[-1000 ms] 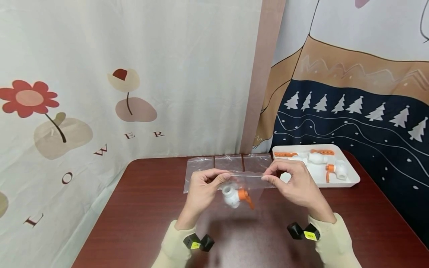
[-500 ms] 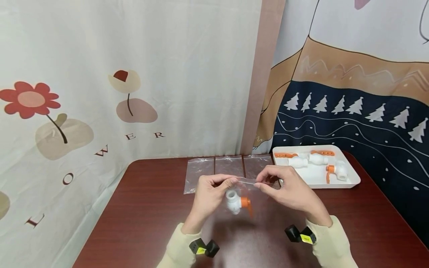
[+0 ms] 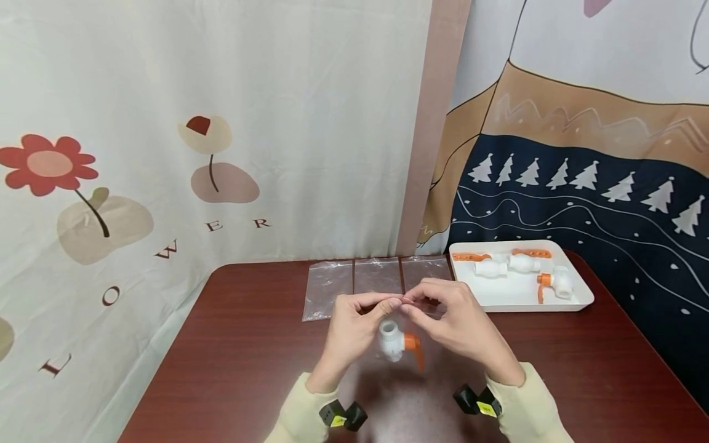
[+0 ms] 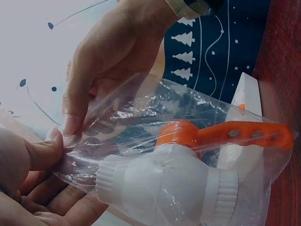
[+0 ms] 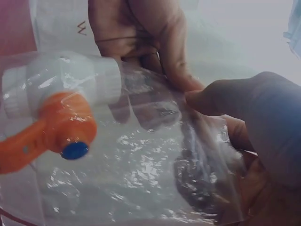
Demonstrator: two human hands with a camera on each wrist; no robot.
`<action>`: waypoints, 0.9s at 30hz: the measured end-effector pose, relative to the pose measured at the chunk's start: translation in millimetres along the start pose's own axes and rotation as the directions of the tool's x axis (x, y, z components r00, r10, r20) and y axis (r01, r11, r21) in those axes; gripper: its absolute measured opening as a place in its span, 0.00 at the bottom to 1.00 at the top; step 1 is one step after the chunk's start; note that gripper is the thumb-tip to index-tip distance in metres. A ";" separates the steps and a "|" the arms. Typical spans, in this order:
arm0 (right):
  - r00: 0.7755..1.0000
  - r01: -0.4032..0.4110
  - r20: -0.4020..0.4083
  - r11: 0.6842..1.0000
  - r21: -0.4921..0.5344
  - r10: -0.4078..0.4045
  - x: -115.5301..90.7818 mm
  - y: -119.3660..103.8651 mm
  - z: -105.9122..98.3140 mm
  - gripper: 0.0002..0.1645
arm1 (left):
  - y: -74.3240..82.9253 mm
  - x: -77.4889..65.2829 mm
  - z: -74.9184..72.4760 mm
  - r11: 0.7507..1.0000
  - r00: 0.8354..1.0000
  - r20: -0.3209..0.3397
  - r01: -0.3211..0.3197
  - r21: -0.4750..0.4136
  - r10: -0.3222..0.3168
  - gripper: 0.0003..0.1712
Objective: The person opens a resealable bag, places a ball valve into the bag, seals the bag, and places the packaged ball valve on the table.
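Observation:
A clear plastic zip bag [image 5: 141, 165] hangs above the table from both hands. Inside it is a white ball valve [image 3: 391, 341] with an orange lever handle [image 4: 244, 134]; a blue cap [image 5: 75, 150] shows on the handle's hub in the right wrist view. My left hand [image 3: 350, 326] pinches the bag's top edge between thumb and fingers. Close beside it, the right hand [image 3: 456, 317] pinches the same edge, the thumbs almost meeting. Whether the seal is fully pressed together cannot be told.
Flat clear bags [image 3: 328, 289] lie in a row at the table's back edge. Right of them stands a white tray [image 3: 509, 298] with white valve bodies [image 3: 490, 268], orange handles [image 3: 532, 253] and another assembled valve [image 3: 562, 283]. Printed curtains [image 3: 332, 123] hang behind the brown table [image 3: 249, 344].
My right hand has slid left along the bag's top edge until near the left hand. The left hand has shifted slightly right and down, and the bagged valve hangs lower.

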State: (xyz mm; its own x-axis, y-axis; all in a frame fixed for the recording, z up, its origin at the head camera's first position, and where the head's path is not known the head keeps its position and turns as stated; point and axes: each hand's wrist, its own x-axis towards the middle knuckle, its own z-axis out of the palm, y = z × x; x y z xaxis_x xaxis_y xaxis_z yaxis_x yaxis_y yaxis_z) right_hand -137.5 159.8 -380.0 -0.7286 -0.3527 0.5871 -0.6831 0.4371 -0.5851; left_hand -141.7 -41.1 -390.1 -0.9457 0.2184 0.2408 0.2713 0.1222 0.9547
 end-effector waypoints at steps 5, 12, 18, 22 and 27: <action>0.999 0.014 -0.035 1.000 -0.009 -0.015 0.9 -0.3 3.7 0.10 | 0.6 0.4 -0.8 1.000 1.000 -0.008 -0.019 0.012 0.019 0.08; 1.000 -0.008 -0.015 1.000 0.013 0.008 0.0 1.8 6.6 0.10 | 0.9 -0.6 -4.3 0.991 0.997 -0.044 -0.050 0.124 0.056 0.04; 1.000 -0.011 -0.025 1.000 0.010 0.011 -0.7 2.0 3.1 0.11 | 2.0 0.2 -8.0 0.997 0.998 -0.037 -0.052 0.059 0.055 0.04; 1.000 -0.008 -0.024 1.000 0.016 0.009 -0.7 2.6 -0.4 0.12 | 3.4 0.7 -12.1 0.998 0.998 -0.042 -0.053 0.039 0.054 0.05; 1.000 -0.022 -0.009 1.000 0.018 0.022 -1.8 4.3 -4.9 0.12 | 4.7 1.3 -17.6 0.999 0.998 -0.039 -0.053 0.000 0.053 0.07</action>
State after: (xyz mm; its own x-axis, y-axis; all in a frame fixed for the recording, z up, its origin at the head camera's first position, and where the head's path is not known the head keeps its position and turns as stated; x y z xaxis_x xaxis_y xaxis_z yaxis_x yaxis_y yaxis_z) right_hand -138.9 166.3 -380.9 -0.7432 -0.3354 0.5789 -0.6675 0.4296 -0.6082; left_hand -144.7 -57.3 -382.2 -0.9363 0.1865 0.2975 0.3208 0.1103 0.9407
